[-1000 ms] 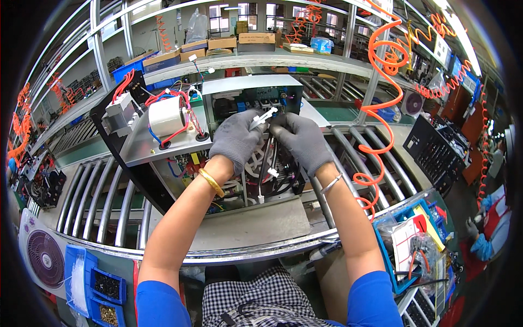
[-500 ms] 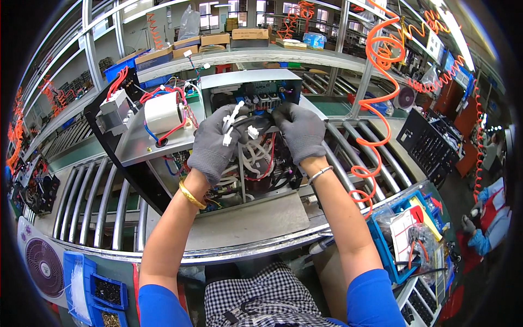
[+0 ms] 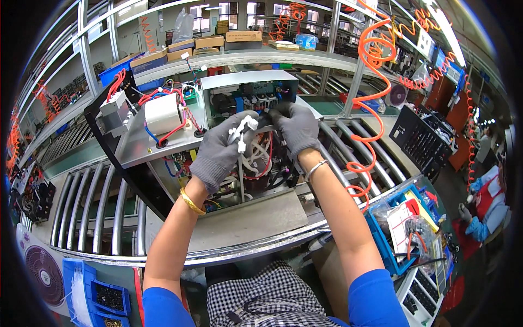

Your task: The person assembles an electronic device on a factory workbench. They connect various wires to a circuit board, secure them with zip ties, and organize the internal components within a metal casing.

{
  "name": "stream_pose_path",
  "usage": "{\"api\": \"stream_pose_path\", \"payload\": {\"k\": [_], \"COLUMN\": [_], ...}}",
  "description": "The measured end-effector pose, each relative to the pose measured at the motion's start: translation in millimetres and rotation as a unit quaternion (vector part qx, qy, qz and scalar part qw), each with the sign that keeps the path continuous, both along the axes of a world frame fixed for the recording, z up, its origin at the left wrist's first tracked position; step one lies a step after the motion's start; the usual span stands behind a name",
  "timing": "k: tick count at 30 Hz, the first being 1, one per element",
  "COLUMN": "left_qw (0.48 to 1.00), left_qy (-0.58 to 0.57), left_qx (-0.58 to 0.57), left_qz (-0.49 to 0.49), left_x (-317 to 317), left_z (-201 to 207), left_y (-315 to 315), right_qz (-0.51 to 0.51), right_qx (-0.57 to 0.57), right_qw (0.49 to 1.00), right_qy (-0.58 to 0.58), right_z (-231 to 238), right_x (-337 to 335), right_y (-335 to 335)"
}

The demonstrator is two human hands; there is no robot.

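Observation:
My left hand [image 3: 219, 152], in a grey glove, is closed around a bundle of wires that ends in white plug connectors [image 3: 243, 132]. My right hand [image 3: 297, 128], gloved alike, pinches a black cable [image 3: 265, 118] just to the right of those connectors; its fingertips are partly hidden. Both hands are over the front of an opened electrical cabinet with a grey metal cover [image 3: 248, 80]. Below them, white hoses or wires [image 3: 256, 163] and a red wire run inside. On a metal plate at the left lies a large white cylinder [image 3: 162, 113] with red and blue leads.
Roller conveyors [image 3: 90, 210] run to both sides. A coiled orange air hose [image 3: 370, 141] hangs at the right. A blue bin [image 3: 389, 245] of parts stands at the lower right, blue trays [image 3: 109, 297] and a fan [image 3: 44, 275] at the lower left. Another person [image 3: 485, 204] is at far right.
My left hand has turned and come slightly nearer, and the white connectors now sit bunched at its fingertips. My right hand has shifted a little left. The view has shifted slightly.

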State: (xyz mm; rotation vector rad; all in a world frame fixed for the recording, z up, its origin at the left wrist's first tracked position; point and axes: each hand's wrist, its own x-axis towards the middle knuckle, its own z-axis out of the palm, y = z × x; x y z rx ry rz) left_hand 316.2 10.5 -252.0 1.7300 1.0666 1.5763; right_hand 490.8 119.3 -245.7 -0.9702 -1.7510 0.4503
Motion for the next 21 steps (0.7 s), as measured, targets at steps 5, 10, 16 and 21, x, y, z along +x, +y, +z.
{"api": "stream_pose_path", "payload": {"k": [5, 10, 16, 21], "left_qw": [0.995, 0.996, 0.995, 0.995], "left_qy": [0.095, 0.079, 0.098, 0.089], "left_qx": [0.026, 0.030, 0.020, -0.032], "left_qz": [0.023, 0.014, 0.025, 0.027], "left_x": [0, -2, -1, 2], "left_z": [-7, -19, -17, -14], "left_y": [-5, -5, -10, -16], "right_qz": [0.007, -0.026, -0.010, -0.063], "right_qx": [-0.020, 0.006, -0.005, 0.027], "right_qw": [1.000, 0.999, 1.000, 0.991], "right_qy": [0.021, 0.039, -0.020, -0.115], "right_z": [-4, -9, 4, 12], "right_x": [-3, -8, -3, -4], "right_y": [6, 0, 7, 9]}}
